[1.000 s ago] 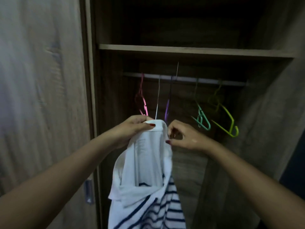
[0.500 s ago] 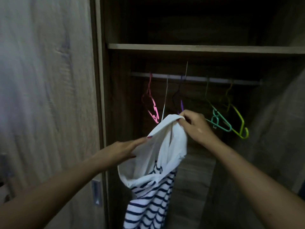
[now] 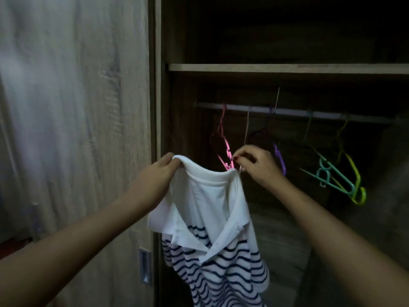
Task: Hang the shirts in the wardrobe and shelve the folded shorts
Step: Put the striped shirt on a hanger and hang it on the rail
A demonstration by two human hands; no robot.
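A white polo shirt [image 3: 212, 220] with navy stripes hangs in front of the open wardrobe. My left hand [image 3: 155, 180] grips the left side of its collar. My right hand [image 3: 257, 166] pinches the collar's right end, close to a thin white hanger [image 3: 246, 129] that runs up to the metal rail [image 3: 287, 111]. How much of that hanger sits inside the shirt is hidden by the cloth. No folded shorts are in view.
Pink [image 3: 223, 142], purple [image 3: 278, 158], teal [image 3: 327, 176] and yellow-green [image 3: 354, 180] hangers hang bare on the rail. A wooden shelf [image 3: 287, 68] spans the wardrobe above it. The wardrobe door [image 3: 77, 129], with a recessed handle [image 3: 145, 265], stands at the left.
My left hand rose from the shirt's body to the collar's left side. The collar is now stretched wide between both hands. The view shifted right.
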